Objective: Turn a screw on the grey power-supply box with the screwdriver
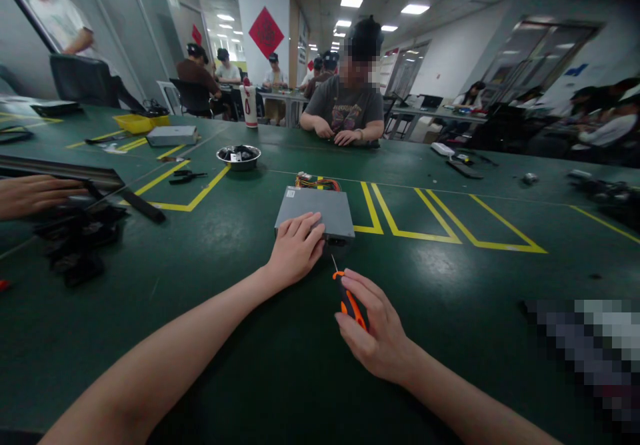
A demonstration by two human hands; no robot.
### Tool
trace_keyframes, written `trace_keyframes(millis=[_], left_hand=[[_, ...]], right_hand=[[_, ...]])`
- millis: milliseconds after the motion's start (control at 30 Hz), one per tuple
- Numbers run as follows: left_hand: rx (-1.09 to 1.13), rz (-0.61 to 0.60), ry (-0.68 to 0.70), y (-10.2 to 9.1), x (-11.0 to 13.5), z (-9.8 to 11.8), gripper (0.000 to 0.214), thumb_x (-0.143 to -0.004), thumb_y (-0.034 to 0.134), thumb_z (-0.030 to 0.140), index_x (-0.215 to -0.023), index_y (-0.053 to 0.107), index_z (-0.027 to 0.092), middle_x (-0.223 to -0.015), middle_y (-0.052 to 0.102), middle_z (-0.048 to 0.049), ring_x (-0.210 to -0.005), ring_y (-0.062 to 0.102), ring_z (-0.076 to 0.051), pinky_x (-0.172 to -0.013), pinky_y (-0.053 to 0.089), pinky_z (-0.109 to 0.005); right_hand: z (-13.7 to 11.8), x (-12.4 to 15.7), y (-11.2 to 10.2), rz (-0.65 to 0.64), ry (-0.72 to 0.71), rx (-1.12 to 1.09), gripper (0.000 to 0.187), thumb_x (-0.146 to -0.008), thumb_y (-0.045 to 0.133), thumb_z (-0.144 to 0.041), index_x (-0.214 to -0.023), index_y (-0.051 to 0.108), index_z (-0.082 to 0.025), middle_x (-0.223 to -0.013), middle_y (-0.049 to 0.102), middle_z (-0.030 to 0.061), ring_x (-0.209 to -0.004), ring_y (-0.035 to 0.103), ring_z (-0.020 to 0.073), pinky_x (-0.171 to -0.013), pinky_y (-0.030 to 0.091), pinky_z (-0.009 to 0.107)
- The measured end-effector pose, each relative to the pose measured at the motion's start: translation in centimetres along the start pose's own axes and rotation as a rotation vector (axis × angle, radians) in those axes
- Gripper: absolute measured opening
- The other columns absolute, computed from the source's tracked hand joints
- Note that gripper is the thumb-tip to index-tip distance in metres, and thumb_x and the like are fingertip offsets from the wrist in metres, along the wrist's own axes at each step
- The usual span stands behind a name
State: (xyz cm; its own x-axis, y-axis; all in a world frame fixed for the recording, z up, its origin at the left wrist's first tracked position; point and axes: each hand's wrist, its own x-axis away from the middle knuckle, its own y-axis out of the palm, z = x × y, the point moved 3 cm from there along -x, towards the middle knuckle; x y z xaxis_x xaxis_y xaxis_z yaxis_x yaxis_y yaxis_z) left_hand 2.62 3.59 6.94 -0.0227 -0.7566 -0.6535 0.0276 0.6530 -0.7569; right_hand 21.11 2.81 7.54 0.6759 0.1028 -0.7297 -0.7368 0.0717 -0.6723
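A grey computer power supply (325, 206) lies on the green table in front of me, its bundle of coloured cables (320, 182) behind it. My left hand (296, 248) grips its near edge, with fingers over the top face and the thumb low at the front. In my right hand (373, 318) is a screwdriver (353, 306) with a black and orange handle, held between fingers and thumb. Its thin shaft points up toward the front of the power supply, with the tip just short of the casing.
A metal bowl (239, 157) of dark parts and a white cup (249, 104) stand beyond. Left are another grey box (173, 136), a yellow tray (141, 122), dark parts (83, 245) and another person's hand (37, 195). A person (345, 102) sits opposite. Yellow tape (425, 235) marks the table.
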Motion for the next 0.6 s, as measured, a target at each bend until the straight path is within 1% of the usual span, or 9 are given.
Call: trace_keyframes(millis=[33, 100, 167, 233, 300, 367, 433, 533, 600], left_hand=[[-0.001, 0.002, -0.002, 0.01, 0.01, 0.0, 0.026, -0.087, 0.042, 0.026, -0.11, 0.05, 0.019, -0.128, 0.049, -0.0078, -0.118, 0.042, -0.023, -0.093, 0.032, -0.039], [-0.002, 0.003, -0.004, 0.04, 0.03, -0.02, 0.025, -0.087, 0.042, 0.026, -0.11, 0.05, 0.019, -0.128, 0.049, -0.0076, -0.118, 0.042, -0.023, -0.093, 0.032, -0.039], [-0.003, 0.003, -0.005, 0.07, 0.05, -0.03, 0.025, -0.087, 0.042, 0.026, -0.11, 0.051, 0.019, -0.128, 0.049, -0.0078, -0.119, 0.042, -0.023, -0.093, 0.032, -0.039], [-0.005, 0.01, -0.005, 0.06, 0.04, -0.03, 0.025, -0.087, 0.042, 0.026, -0.109, 0.051, 0.019, -0.128, 0.05, -0.0077, -0.118, 0.043, -0.023, -0.093, 0.032, -0.039], [-0.004, 0.018, -0.003, -0.02, 0.01, 0.0, 0.024, -0.087, 0.042, 0.026, -0.109, 0.051, 0.019, -0.127, 0.05, -0.0074, -0.118, 0.043, -0.023, -0.093, 0.032, -0.039], [-0.001, 0.023, -0.004, -0.1, -0.03, 0.04, 0.024, -0.087, 0.042, 0.026, -0.109, 0.051, 0.019, -0.127, 0.051, -0.0073, -0.118, 0.043, -0.022, -0.093, 0.032, -0.039], [0.002, 0.021, -0.006, -0.15, -0.04, 0.06, 0.024, -0.087, 0.042, 0.026, -0.108, 0.051, 0.019, -0.127, 0.051, -0.0073, -0.117, 0.043, -0.022, -0.093, 0.032, -0.039], [0.003, 0.022, -0.012, -0.13, -0.03, 0.06, 0.024, -0.087, 0.042, 0.026, -0.108, 0.051, 0.019, -0.127, 0.051, -0.0077, -0.118, 0.043, -0.023, -0.092, 0.032, -0.039], [0.006, 0.024, -0.014, -0.08, -0.01, 0.08, 0.023, -0.087, 0.043, 0.026, -0.108, 0.051, 0.019, -0.127, 0.051, -0.0079, -0.118, 0.043, -0.023, -0.092, 0.032, -0.04]], right_hand=[[0.02, -0.11, -0.02, 0.016, 0.013, 0.029, 0.028, -0.071, 0.06, -0.008, -0.096, 0.049, -0.016, -0.126, 0.037, 0.0155, -0.119, 0.041, 0.0316, -0.086, 0.049, 0.048], [-0.12, -0.29, -0.05, 0.033, -0.01, 0.051, 0.026, -0.071, 0.062, -0.01, -0.094, 0.051, -0.018, -0.12, 0.042, 0.013, -0.116, 0.044, 0.0295, -0.084, 0.05, 0.046], [-0.29, -0.31, 0.01, 0.011, -0.054, 0.024, 0.023, -0.073, 0.058, -0.008, -0.094, 0.052, -0.016, -0.116, 0.046, 0.0133, -0.115, 0.045, 0.0286, -0.084, 0.051, 0.043], [-0.32, -0.09, 0.12, -0.019, -0.071, -0.019, 0.021, -0.076, 0.052, -0.006, -0.095, 0.051, -0.013, -0.114, 0.049, 0.0148, -0.117, 0.044, 0.029, -0.085, 0.051, 0.044], [-0.16, 0.22, 0.2, -0.029, -0.039, -0.037, 0.02, -0.077, 0.049, -0.004, -0.095, 0.049, -0.013, -0.116, 0.048, 0.0157, -0.119, 0.042, 0.0293, -0.086, 0.05, 0.046], [0.05, 0.44, 0.22, -0.021, 0.01, -0.01, 0.021, -0.076, 0.052, -0.006, -0.095, 0.05, -0.015, -0.119, 0.047, 0.0143, -0.12, 0.042, 0.0289, -0.088, 0.048, 0.049], [0.19, 0.46, 0.16, -0.012, 0.037, 0.02, 0.023, -0.075, 0.057, -0.009, -0.096, 0.051, -0.018, -0.118, 0.048, 0.0121, -0.118, 0.044, 0.0276, -0.089, 0.048, 0.047], [0.2, 0.31, 0.04, -0.015, -0.021, -0.015, 0.022, -0.077, 0.055, -0.008, -0.097, 0.05, -0.016, -0.112, 0.052, 0.0123, -0.117, 0.045, 0.0264, -0.087, 0.051, 0.042], [0.28, 0.24, 0.01, -0.023, -0.064, -0.072, 0.021, -0.078, 0.05, -0.004, -0.097, 0.048, -0.012, -0.111, 0.053, 0.0146, -0.119, 0.044, 0.0273, -0.088, 0.05, 0.043]])
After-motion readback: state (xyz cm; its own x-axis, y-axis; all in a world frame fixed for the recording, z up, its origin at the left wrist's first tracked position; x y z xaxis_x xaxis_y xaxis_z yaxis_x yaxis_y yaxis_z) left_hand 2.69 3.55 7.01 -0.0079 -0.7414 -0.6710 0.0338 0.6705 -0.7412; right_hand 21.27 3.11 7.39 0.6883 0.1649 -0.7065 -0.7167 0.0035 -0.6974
